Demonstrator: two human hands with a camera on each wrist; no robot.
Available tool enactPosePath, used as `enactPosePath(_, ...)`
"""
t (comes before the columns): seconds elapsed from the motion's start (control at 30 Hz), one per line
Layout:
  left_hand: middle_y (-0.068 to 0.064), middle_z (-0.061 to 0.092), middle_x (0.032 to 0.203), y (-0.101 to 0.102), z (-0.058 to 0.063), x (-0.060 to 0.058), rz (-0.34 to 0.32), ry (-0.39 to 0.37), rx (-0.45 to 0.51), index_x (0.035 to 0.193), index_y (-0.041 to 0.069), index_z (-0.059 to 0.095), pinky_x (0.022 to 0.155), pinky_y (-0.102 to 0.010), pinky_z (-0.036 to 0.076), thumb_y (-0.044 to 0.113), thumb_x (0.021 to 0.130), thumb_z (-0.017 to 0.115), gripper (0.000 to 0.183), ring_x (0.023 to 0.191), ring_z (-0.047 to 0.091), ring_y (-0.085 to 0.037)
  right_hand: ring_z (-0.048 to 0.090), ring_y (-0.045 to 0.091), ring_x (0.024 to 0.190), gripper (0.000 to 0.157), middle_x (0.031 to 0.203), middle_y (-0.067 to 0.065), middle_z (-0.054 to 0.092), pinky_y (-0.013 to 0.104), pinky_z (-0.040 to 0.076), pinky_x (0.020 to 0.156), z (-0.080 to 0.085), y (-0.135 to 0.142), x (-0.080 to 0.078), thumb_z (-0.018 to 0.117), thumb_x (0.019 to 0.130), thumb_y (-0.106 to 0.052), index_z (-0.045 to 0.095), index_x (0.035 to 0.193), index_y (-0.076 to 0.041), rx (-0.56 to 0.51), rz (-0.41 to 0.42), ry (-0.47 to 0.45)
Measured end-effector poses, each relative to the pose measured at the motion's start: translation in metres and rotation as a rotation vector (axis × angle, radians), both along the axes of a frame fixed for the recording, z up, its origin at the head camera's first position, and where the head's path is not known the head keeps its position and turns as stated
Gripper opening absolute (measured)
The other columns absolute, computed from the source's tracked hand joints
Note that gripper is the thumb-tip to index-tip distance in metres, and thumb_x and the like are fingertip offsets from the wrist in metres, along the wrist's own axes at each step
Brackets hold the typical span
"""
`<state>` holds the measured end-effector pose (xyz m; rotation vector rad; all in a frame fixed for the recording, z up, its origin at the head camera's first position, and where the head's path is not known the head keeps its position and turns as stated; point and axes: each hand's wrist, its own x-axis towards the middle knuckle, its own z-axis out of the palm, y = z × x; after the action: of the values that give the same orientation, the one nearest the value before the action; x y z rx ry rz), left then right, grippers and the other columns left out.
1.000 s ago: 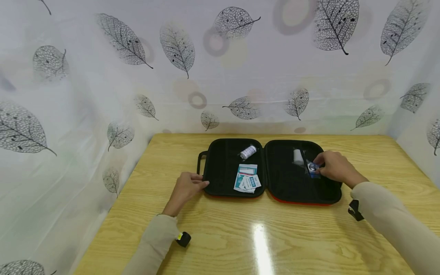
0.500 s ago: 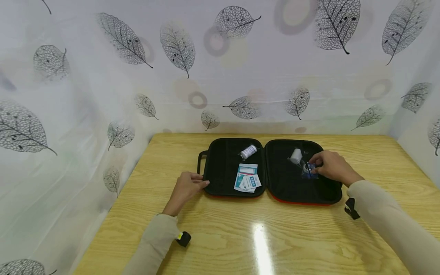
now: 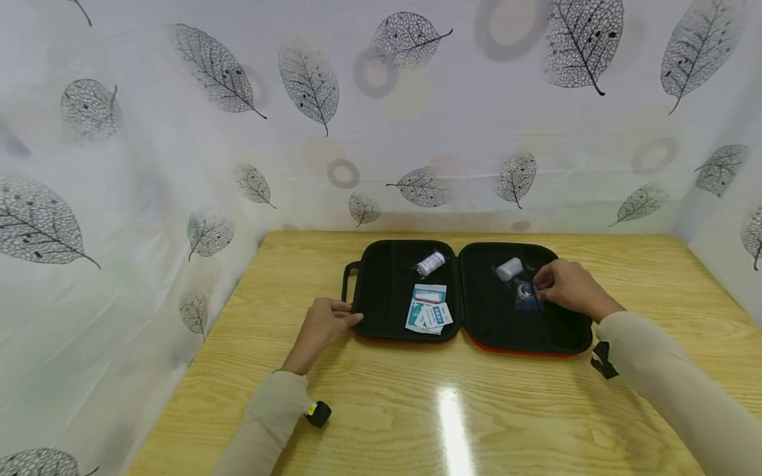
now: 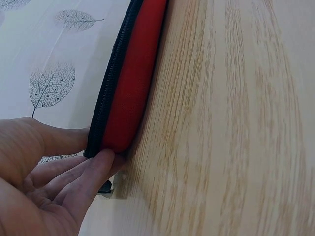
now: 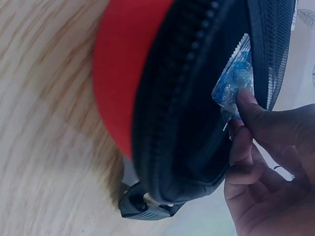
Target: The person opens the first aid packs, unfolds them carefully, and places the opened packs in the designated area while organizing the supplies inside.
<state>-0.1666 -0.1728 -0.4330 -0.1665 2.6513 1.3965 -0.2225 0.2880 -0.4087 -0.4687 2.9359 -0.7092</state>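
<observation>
A red case with a black inside (image 3: 374,284) lies open on the table, both halves spread flat. My left hand (image 3: 321,328) grips its near left corner; in the left wrist view the thumb is on the zipped rim and fingers (image 4: 101,164) touch the red shell. Over the right half, my right hand (image 3: 570,287) pinches a small clear-and-blue plastic packet (image 5: 236,76) between thumb and fingers, beside the mesh pocket (image 5: 279,44). In the head view a round pale thing shows inside that packet (image 3: 526,295). A wrapped white roll (image 3: 509,269) lies just left of it.
In the left half lie a wrapped white roll with print (image 3: 430,263) and several flat white-and-teal packets (image 3: 430,314). The case's handle (image 3: 350,281) sticks out at the left. Wood-grain table (image 3: 381,396) spreads in front; a leaf-print curtain (image 3: 452,132) stands behind.
My right hand has moved slightly left with the packet. The white roll in the right half has shifted left and tilted. My left hand has stayed at the corner.
</observation>
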Motion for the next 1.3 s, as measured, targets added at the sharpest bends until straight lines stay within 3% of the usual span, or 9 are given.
enactPosePath(0.5, -0.02, 0.069, 0.12, -0.002, 0.0, 0.001, 0.004, -0.006, -0.007, 0.119, -0.004, 0.07, 0.088, -0.044, 0.057, 0.019, 0.092, 0.077, 0.036, 0.111, 0.067, -0.034, 0.069, 0.036, 0.083, 0.021, 0.087, 0.018, 0.073, 0.059, 0.054, 0.08, -0.002, -0.004, 0.0, 0.076, 0.081, -0.001, 0.073, 0.097, 0.011, -0.028, -0.005, 0.004)
enactPosePath(0.7, -0.02, 0.069, 0.121, -0.002, -0.001, 0.0, 0.007, -0.007, -0.01, 0.119, -0.004, 0.07, 0.089, -0.045, 0.057, 0.018, 0.092, 0.077, 0.036, 0.111, 0.067, -0.034, 0.069, 0.036, 0.085, 0.025, 0.09, 0.018, 0.073, 0.059, 0.054, 0.08, 0.008, -0.006, 0.002, 0.078, 0.083, -0.003, 0.072, 0.102, 0.011, -0.014, -0.016, -0.034)
enactPosePath(0.93, -0.019, 0.069, 0.121, -0.002, 0.002, 0.001, 0.008, 0.001, -0.016, 0.119, -0.002, 0.071, 0.089, -0.046, 0.057, 0.02, 0.092, 0.077, 0.036, 0.111, 0.067, -0.033, 0.068, 0.041, 0.09, 0.029, 0.096, 0.022, 0.072, 0.059, 0.053, 0.081, 0.025, -0.01, -0.003, 0.078, 0.086, -0.007, 0.071, 0.107, 0.012, -0.03, -0.021, -0.011)
enactPosePath(1.3, -0.019, 0.069, 0.121, -0.002, 0.0, 0.0, 0.001, 0.0, 0.0, 0.12, -0.003, 0.07, 0.089, -0.045, 0.057, 0.019, 0.092, 0.078, 0.037, 0.111, 0.068, -0.033, 0.066, 0.038, 0.093, 0.037, 0.106, 0.024, 0.071, 0.056, 0.052, 0.081, 0.038, -0.056, -0.012, 0.078, 0.089, -0.018, 0.07, 0.113, 0.01, -0.084, -0.007, 0.014)
